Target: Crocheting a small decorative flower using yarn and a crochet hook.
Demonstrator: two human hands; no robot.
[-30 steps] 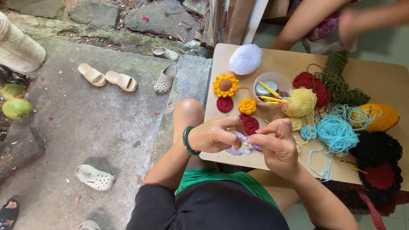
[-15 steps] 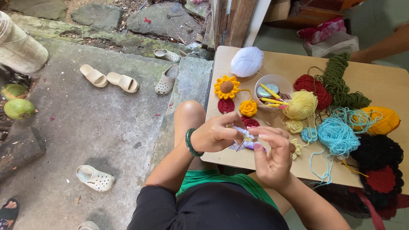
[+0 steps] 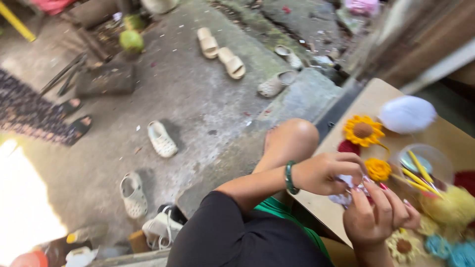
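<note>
My right hand (image 3: 378, 217), nearest me, pinches the small pale crochet piece (image 3: 346, 193) from below while my left hand (image 3: 324, 173) clamps it from the left, so it sits between both fingertips just short of the yellow crochet flower (image 3: 378, 169) beyond.

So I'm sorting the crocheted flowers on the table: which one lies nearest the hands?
The small all-yellow flower, just right of the left hand and above the right hand. The bigger sunflower with the brown centre lies farther up the table.
</note>
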